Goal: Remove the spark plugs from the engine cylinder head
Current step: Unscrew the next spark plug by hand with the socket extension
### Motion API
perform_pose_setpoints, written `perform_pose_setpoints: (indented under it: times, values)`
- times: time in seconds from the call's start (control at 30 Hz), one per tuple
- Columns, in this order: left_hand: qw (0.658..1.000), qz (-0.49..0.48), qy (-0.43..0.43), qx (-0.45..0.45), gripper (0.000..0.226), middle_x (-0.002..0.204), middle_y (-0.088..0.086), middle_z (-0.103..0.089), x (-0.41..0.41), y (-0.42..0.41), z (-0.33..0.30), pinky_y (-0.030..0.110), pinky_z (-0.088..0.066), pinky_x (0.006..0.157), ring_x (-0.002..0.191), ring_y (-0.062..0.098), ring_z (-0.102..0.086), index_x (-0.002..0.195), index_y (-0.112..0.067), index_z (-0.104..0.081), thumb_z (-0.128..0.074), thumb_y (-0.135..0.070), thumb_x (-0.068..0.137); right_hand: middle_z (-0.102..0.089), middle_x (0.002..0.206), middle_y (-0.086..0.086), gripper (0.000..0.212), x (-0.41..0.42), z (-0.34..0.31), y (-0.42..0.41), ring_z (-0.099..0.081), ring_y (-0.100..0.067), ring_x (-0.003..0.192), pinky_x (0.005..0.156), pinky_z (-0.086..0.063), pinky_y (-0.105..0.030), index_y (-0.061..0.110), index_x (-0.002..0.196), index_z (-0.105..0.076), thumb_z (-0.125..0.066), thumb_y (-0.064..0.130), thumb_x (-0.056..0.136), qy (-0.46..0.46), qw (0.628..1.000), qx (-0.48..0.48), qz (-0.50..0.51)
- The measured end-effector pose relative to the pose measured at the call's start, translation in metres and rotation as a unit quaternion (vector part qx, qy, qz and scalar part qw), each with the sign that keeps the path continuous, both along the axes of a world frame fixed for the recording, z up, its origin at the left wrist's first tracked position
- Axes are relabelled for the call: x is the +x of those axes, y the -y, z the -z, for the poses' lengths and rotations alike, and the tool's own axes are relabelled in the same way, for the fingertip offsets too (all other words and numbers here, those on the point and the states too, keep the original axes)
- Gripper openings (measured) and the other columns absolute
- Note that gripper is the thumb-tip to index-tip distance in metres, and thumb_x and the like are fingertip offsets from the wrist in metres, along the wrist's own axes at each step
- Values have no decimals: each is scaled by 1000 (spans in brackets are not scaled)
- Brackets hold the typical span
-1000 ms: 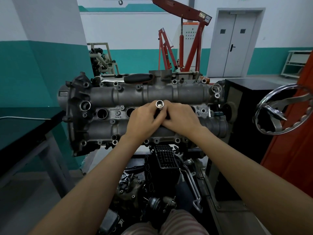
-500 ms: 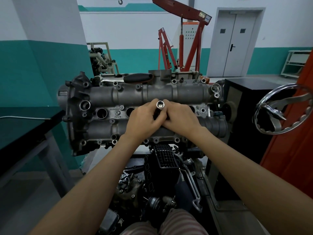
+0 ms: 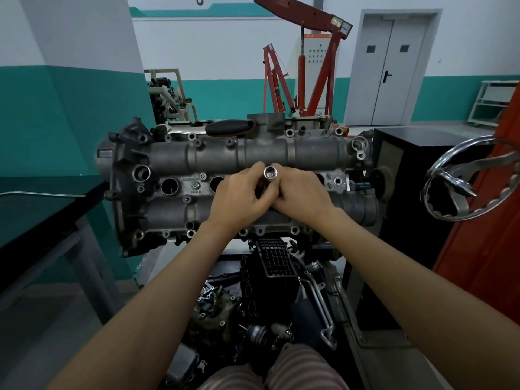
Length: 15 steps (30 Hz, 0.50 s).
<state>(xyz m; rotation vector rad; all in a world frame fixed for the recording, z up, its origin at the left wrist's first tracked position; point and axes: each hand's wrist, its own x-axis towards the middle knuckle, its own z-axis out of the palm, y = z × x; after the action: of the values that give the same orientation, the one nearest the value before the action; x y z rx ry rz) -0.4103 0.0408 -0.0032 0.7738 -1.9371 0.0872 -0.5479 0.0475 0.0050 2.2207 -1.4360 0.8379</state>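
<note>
The grey engine cylinder head (image 3: 174, 161) lies across the middle of the view with a row of round plug wells; two open wells show at the left (image 3: 169, 186). A shiny socket tube (image 3: 270, 172) stands out of a well near the centre, its open end facing me. My left hand (image 3: 239, 197) and my right hand (image 3: 298, 192) meet around the tube, fingers curled about its shaft from either side. No spark plug is visible; the wells under my hands are hidden.
A ratchet with a black handle (image 3: 229, 126) lies on the far top edge of the head. A chrome handwheel (image 3: 461, 178) sticks out at the right beside a black cabinet (image 3: 408, 153). A dark table (image 3: 36, 209) stands left. Loose engine parts (image 3: 270, 291) lie below.
Both hands stay on the socket tube; the fingers have shifted slightly around it and the tube sits a touch higher. Nothing else moved.
</note>
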Motion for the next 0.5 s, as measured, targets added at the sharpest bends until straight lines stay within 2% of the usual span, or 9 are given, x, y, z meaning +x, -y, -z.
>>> perform_pose_setpoints:
  times: [0.1,0.2,0.3,0.33,0.43,0.5]
  values:
    - [1000,-14,-18,0,36,47,-18,-33,0,2,0,19,-24,45,45,6,-36,60,-36,-30,-50,-36,91,-64,81,-6,31,1,0,0,-61,-28,70,53,-36,-31,8,95,-50,-46,38,86,9,1000,-6,0]
    - [999,-19,-33,4,43,44,-19,-31,0,5,0,19,-23,46,42,2,-34,58,-38,-28,-57,-32,89,-66,76,-4,37,0,-1,0,-62,-24,69,52,-33,-28,10,96,-57,-44,44,86,0,1000,-7,17]
    - [999,-1,-34,5,34,47,-17,-38,0,5,1,22,-28,48,44,5,-40,57,-28,-48,-56,-36,88,-66,74,-3,38,0,-1,-1,-61,-21,70,54,-35,-27,14,89,-65,-46,46,84,-1,1000,3,15]
    - [1000,0,-31,5,35,48,-16,-39,0,4,1,23,-29,49,46,7,-41,57,-26,-49,-55,-39,88,-67,76,-4,37,-1,-2,-1,-62,-23,72,56,-35,-28,13,88,-67,-46,44,85,1,1000,3,14]
    - [1000,-8,-16,2,37,47,-13,-34,0,1,-1,26,-25,48,48,12,-38,59,-29,-30,-45,-47,88,-68,84,-9,33,-1,-1,0,-62,-29,78,59,-34,-31,10,91,-65,-46,36,89,-13,1000,-2,11]
    - [1000,-10,-4,4,36,49,-12,-33,1,1,-1,27,-26,48,48,14,-39,65,-20,-33,-41,-48,86,-67,88,-9,29,0,0,1,-61,-30,81,59,-32,-32,9,95,-61,-45,33,89,-30,999,-6,16]
